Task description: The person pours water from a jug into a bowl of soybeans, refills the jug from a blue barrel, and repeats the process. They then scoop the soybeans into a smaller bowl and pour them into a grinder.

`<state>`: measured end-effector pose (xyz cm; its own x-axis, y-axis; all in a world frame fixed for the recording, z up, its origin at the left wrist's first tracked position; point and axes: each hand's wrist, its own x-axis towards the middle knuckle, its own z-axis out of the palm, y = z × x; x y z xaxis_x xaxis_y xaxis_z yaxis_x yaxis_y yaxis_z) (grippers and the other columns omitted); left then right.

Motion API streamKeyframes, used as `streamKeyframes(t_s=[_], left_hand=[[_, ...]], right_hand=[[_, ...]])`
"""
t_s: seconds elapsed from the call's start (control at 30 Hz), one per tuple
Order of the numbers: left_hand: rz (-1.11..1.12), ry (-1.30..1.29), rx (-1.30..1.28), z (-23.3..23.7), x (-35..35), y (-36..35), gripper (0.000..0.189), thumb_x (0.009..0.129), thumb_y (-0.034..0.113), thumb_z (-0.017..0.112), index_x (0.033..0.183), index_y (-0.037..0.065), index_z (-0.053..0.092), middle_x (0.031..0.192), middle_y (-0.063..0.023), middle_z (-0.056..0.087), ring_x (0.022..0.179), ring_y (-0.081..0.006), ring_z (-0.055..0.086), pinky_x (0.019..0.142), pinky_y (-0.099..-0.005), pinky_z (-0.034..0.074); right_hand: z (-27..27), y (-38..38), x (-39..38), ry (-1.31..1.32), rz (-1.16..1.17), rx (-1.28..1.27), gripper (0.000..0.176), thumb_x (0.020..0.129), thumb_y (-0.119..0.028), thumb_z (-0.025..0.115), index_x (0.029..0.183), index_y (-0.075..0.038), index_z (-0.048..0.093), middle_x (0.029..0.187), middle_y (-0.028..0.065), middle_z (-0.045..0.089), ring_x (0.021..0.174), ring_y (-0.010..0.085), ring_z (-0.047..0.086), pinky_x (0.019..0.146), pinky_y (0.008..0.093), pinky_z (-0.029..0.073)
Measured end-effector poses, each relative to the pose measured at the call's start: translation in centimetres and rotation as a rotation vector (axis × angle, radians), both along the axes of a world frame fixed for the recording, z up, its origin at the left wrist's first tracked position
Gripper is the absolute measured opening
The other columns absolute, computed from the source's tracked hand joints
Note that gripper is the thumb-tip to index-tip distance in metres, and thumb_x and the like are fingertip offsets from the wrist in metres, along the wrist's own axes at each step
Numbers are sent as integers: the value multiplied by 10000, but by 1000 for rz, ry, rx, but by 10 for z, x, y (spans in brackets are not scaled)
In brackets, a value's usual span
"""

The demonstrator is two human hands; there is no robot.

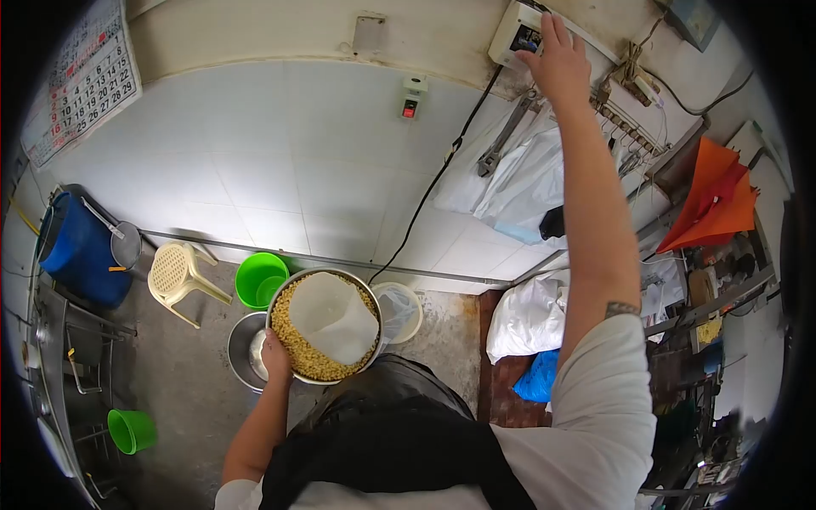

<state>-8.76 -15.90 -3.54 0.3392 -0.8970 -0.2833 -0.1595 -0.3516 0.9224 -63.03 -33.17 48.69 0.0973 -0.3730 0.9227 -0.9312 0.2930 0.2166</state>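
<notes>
My left hand [274, 355] grips the rim of a round metal bowl [320, 381] against my front. Pale yellow beans [287, 331] fill the bowl, and a translucent white plastic scoop [333, 319] lies on top of them. High on the wall, my right hand [561, 64] reaches up to a whitish electrical box [516, 36], its fingers stretched out and overlapping the box's right side. From that box a black cable [438, 174] runs down the wall.
On the floor stand a green bucket [262, 280], a second metal bowl [244, 350], a white bucket [410, 314] and a cream stool [174, 276]. A blue barrel [89, 255] is at left; white sacks [527, 316] lie at right. An adjustable wrench [507, 136] hangs on the wall.
</notes>
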Motion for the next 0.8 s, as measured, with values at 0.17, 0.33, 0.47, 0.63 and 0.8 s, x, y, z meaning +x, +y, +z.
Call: streamKeyframes(t_s=[0.17,0.33,0.47,0.63,0.8], left_hand=[[-32,-107,23,-14,8,-2,747,1138,559,368,1341,-103,648,1256,-247,725,1125,-352,695,994,-444,510],[-25,-139,115,-25,12,-5,736,1138,548,387,1344,-109,650,1255,-247,727,1139,-342,693,999,-431,510],[36,7,110,-2,1,-5,695,1146,511,413,1374,-106,639,1240,-220,741,1108,-308,701,974,-408,521],[26,-39,88,-4,3,-5,704,1148,514,403,1375,-109,641,1256,-230,738,1114,-317,706,971,-415,523],[13,-85,122,-4,4,-5,705,1151,509,391,1379,-110,638,1255,-232,738,1111,-325,706,975,-419,524]], right_hand=[[15,-12,-20,33,-58,300,678,895,-345,790,1473,-81,551,1486,163,608,1273,417,624,1058,556,496],[38,6,7,-128,-85,476,658,913,-355,770,1437,-15,564,1452,164,630,1261,432,619,1069,541,485],[-1,-15,-34,133,56,84,660,937,-378,749,1461,-18,574,1509,194,603,1374,427,563,1130,495,475],[-54,35,0,-21,207,65,592,979,-305,709,1484,-30,567,1534,224,578,1421,429,528,1175,485,448],[-146,85,21,-188,423,192,543,988,-287,728,1462,-59,591,1453,204,628,1321,406,605,1103,467,497]])
